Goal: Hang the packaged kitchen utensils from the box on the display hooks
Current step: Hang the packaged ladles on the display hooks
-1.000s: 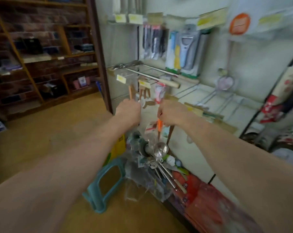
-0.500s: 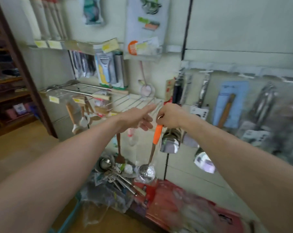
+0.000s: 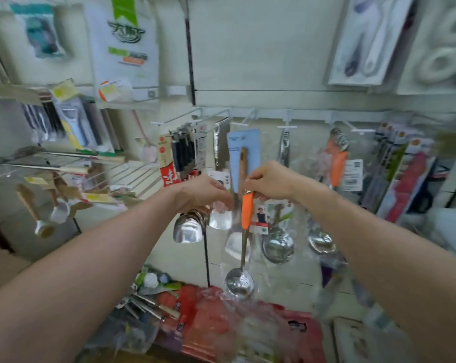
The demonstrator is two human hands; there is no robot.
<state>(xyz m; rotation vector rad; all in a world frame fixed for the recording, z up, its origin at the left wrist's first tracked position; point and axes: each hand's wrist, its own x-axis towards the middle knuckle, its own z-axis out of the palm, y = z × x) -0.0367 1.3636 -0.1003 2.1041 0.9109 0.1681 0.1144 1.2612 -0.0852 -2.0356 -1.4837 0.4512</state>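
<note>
My right hand [image 3: 270, 182] pinches the top of an orange-handled steel ladle [image 3: 244, 247] in clear wrapping. The ladle hangs straight down, its round bowl low over the floor goods. My left hand [image 3: 204, 193] is just left of it at the same height, fingers curled toward the ladle's top; whether it grips anything is unclear. Both hands are in front of a row of white display hooks [image 3: 287, 124]. Packaged spatulas, spoons and ladles hang from those hooks. The box is out of sight.
A wire rack [image 3: 132, 174] with wooden-handled tools juts out at left. Peelers and knife packs hang above it. Loose utensils [image 3: 148, 305] and red packages [image 3: 221, 328] lie on the floor below. More packaged goods hang at right.
My view has swung right and up, from the wire rack to the hook row. Both hands carried the orange-handled ladle up and toward the hooks.
</note>
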